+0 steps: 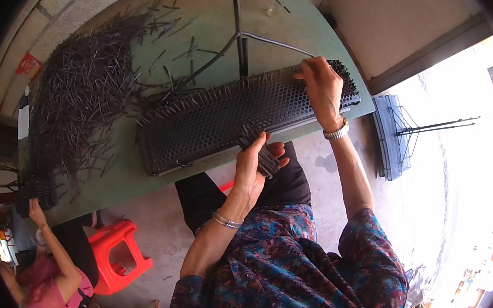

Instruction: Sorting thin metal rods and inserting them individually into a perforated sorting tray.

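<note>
My left hand [250,161] is closed round a bundle of short dark sticks [268,160], just off the near edge of a long black tray full of round holes [202,128]. Over the tray's right part, my right hand [323,89] has its thumb and fingertips pressed together near the holes. Whatever those fingertips hold is too small to make out. Sticks stand upright in the holes along the far edge and thickly at the right end [342,74]. Many holes in the middle and left show no stick.
A big heap of loose dark sticks [83,81] covers the left of the green table [170,24]. A metal rod frame [236,12] rises behind the tray. Another person's hand [37,212] works at the lower left, near a red stool [114,260]. A similar rack [391,137] stands at right.
</note>
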Available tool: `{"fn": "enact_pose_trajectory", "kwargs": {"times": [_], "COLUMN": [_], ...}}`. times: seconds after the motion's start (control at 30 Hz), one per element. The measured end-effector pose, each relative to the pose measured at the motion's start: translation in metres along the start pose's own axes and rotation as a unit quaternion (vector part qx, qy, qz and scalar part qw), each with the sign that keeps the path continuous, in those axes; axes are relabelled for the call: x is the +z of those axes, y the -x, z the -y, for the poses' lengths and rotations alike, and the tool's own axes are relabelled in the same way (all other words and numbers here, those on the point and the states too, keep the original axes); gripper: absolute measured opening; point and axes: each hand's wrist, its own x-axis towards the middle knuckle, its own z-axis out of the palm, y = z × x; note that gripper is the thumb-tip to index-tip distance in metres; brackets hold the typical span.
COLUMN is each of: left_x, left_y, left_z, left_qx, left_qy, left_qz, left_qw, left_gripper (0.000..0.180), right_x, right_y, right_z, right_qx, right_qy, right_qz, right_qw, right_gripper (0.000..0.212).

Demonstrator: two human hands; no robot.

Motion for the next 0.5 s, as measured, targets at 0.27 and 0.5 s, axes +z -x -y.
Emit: {"fn": "enact_pose_trajectory", "kwargs": {"times": [0.27,0.5], "left_x": [-0.0064,-0.0005], "left_y": [-0.0010,0.0080], "left_z": [0.0022,-0.0045], "left_qx": [0.009,-0.004], "left_qy": [0.054,0.039], "left_qz": [0.025,0.037], "left_qw": [0.998,0.999], "left_gripper": [0.019,0.021], "right_x": [0.0086,0.0092], "right_y": [-0.0049,-0.0066], "right_z": [0.0015,0.0010], "right_qx": [-0.020,-0.023], "right_qy": [0.049,0.075], "right_qz": [0.015,0.017], "right_qw": [0.998,0.997], "right_gripper": [0.010,0.013]}}
